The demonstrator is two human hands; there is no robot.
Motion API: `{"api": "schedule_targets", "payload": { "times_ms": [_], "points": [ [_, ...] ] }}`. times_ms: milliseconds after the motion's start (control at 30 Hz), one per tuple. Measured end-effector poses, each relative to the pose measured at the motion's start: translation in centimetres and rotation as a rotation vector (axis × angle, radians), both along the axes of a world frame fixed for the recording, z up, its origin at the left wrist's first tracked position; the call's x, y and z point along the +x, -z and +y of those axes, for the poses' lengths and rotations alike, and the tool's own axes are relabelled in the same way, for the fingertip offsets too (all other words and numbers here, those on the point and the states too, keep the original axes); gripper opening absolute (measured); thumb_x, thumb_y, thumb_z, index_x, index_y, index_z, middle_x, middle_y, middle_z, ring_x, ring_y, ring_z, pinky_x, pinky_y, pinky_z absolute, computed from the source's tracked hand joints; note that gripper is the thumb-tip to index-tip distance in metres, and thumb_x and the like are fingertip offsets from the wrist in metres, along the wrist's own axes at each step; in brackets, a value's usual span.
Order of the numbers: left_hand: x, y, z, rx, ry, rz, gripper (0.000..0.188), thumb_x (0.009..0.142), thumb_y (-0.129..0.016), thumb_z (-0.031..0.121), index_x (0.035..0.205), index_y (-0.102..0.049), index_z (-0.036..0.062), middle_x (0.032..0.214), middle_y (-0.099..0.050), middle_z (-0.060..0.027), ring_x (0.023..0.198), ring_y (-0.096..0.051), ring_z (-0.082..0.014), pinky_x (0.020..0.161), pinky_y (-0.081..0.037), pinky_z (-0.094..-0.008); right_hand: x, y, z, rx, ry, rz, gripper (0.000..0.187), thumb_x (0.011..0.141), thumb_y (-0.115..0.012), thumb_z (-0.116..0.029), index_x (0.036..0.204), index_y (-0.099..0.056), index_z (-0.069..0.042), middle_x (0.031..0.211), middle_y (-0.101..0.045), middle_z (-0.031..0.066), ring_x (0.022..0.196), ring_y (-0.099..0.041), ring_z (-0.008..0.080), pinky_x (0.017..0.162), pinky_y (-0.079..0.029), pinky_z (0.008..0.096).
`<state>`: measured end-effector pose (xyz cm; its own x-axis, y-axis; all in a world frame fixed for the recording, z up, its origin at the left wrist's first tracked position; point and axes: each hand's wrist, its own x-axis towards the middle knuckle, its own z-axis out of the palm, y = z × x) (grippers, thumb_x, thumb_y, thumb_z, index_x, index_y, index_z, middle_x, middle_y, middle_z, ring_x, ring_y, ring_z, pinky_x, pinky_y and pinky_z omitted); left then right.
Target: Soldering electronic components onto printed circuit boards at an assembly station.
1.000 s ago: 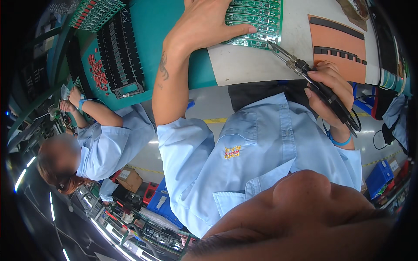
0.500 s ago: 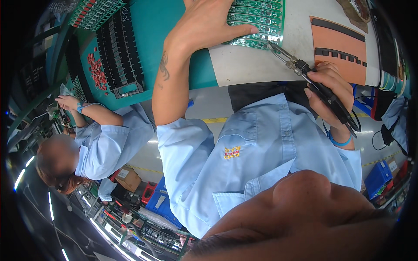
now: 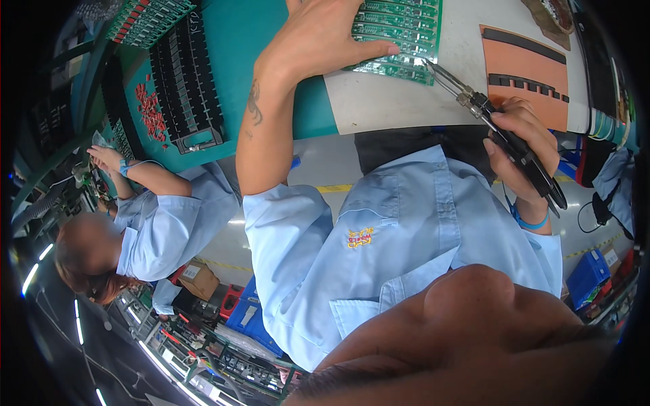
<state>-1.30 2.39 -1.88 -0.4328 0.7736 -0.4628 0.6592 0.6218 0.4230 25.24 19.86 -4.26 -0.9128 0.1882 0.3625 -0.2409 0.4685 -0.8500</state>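
My left hand [image 3: 317, 42] lies over a green circuit board panel [image 3: 399, 34] with several narrow rows. Its thumb stretches across the near part of the panel, and the other fingers run off the upper edge of the view. In my right hand [image 3: 525, 139] is a pair of soldering tweezers [image 3: 474, 101] with black handles and two slim metal arms. The tweezers slant up and left, their tips at the panel's near right part, just right of my thumb. Whether the tips touch the board or stay just above it, I cannot tell.
An orange board with black foam strips [image 3: 525, 74] lies right of the panel. On the green mat [image 3: 233, 74] at left are a black slotted rack [image 3: 186, 81], small red parts [image 3: 150, 114] and more circuit boards [image 3: 145, 20]. A co-worker [image 3: 162, 216] sits at the left.
The panel has turned slightly, its near right corner coming toward me. My right hand has shifted a little right and nearer, and the tweezers' tips sit slightly farther right on the board.
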Motion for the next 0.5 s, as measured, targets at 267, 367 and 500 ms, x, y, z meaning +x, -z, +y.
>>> {"api": "schedule_targets", "payload": {
  "times_ms": [267, 367, 500],
  "points": [
    [-0.06, -0.09, -0.18, 0.001, 0.033, -0.032, 0.081, 0.077, -0.08, 0.041, 0.142, -0.048, 0.0048, 0.153, -0.038, -0.0191, 0.141, -0.035, -0.0371, 0.115, -0.024, -0.0515, -0.47, 0.19, -0.25, 0.014, -0.03, -0.031, 0.042, 0.062, -0.073, 0.004, 0.104, -0.072, 0.004, 0.082, -0.069, 0.0125, 0.079, -0.059, 0.0276, 0.082, -0.049, 0.0377],
    [-0.03, -0.09, -0.1, -0.025, 0.011, -0.049, 0.08, 0.077, -0.08, 0.041, 0.142, -0.048, 0.0053, 0.153, -0.038, -0.0188, 0.141, -0.036, -0.0369, 0.115, -0.024, -0.0514, -0.59, 0.22, -0.34, 0.017, -0.044, -0.041, 0.042, 0.063, -0.073, 0.004, 0.105, -0.073, 0.004, 0.082, -0.068, 0.0122, 0.078, -0.059, 0.0274, 0.081, -0.049, 0.0377],
    [0.02, 0.1, -0.21, 0.06, 0.033, -0.036, 0.079, 0.078, -0.08, 0.04, 0.141, -0.048, 0.0058, 0.153, -0.038, -0.0183, 0.141, -0.036, -0.0368, 0.115, -0.024, -0.0515, -0.7, 0.25, -0.41, 0.005, -0.027, -0.054, 0.041, 0.064, -0.073, 0.004, 0.105, -0.073, 0.004, 0.081, -0.068, 0.0118, 0.078, -0.059, 0.0267, 0.081, -0.049, 0.0374]
  ]
}}
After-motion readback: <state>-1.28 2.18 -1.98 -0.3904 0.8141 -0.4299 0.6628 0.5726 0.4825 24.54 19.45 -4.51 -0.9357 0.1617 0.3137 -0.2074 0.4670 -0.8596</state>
